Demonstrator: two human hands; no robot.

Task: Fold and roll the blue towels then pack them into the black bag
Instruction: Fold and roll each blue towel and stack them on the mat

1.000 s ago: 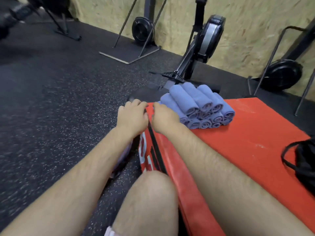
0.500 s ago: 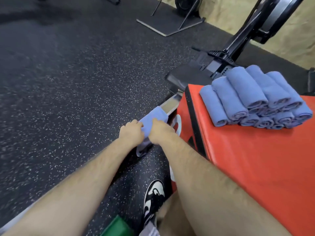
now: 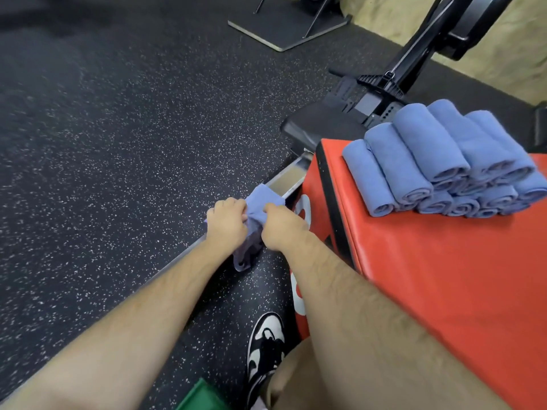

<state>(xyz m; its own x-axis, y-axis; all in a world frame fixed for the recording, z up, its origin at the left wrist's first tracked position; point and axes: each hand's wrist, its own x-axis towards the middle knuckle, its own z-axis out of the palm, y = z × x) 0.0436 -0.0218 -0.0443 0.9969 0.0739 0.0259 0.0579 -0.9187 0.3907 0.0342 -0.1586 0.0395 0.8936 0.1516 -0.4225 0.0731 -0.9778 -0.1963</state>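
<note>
A loose blue towel [image 3: 257, 213] hangs bunched over a metal rail low beside the red box. My left hand [image 3: 227, 221] grips its left side and my right hand [image 3: 281, 227] grips its right side, both with curled fingers. Several rolled blue towels [image 3: 438, 161] lie stacked in a pile on the far corner of the red padded box [image 3: 438, 276]. The black bag is out of view.
A rowing machine's metal rail [image 3: 288, 180] runs along the speckled black rubber floor [image 3: 118, 143] beside the box. Its black frame [image 3: 381, 84] stands behind the towel pile. My black-and-white shoe [image 3: 266, 350] rests by the box. A green object [image 3: 201, 395] shows at the bottom edge.
My view dropped from the box top to the floor beside it. Both hands went down off the box edge and took hold of the loose towel, which is now more bunched between them.
</note>
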